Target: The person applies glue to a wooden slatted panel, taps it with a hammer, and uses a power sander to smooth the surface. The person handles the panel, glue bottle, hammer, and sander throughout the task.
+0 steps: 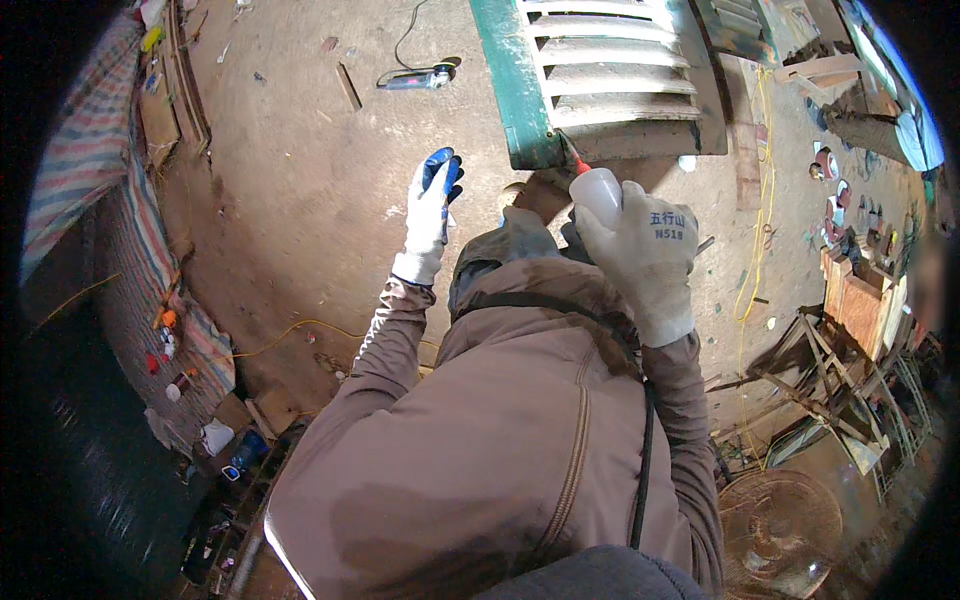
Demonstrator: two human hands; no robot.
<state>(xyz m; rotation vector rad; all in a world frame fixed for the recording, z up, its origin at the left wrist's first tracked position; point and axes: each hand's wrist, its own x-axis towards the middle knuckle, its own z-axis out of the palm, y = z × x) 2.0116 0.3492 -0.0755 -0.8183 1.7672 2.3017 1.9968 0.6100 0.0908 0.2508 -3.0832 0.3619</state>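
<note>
My right hand (648, 255), in a white work glove, grips a whitish plastic squeeze bottle (597, 193) with a red nozzle. The thin nozzle tip points up and left, at the near corner of a louvered wooden shutter (528, 125). That shutter has a worn green frame and pale slats; whether the tip touches it cannot be made out. Off to the left, my left hand (430, 205) wears a white glove with blue-coated fingers. It is raised over the floor, fingers slightly bent and apart, with nothing visible in it.
An angle grinder (420, 78) with a cord lies on the floor beyond my left hand, beside a short wood strip (349, 87). A yellow cord (765, 180) runs along the right. Scrap wood (825, 385) is piled at right; a striped tarp (80, 155) hangs at left.
</note>
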